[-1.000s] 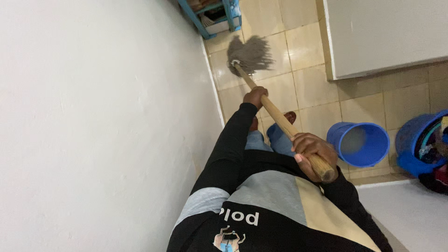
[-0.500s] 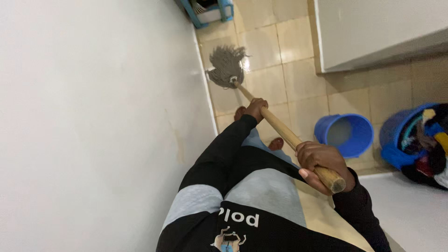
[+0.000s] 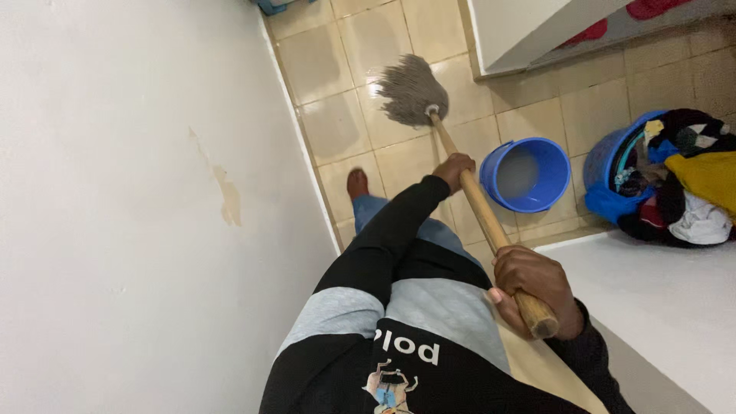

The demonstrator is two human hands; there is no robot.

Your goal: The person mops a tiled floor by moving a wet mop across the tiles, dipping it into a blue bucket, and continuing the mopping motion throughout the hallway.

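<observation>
Head view: both hands grip mop handle (image 3: 479, 203); blue bucket (image 3: 527, 175) just beside.

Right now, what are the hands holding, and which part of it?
Both hold the mop's wooden handle: the right hand near its top end, the left hand farther down toward the mop head.
</observation>
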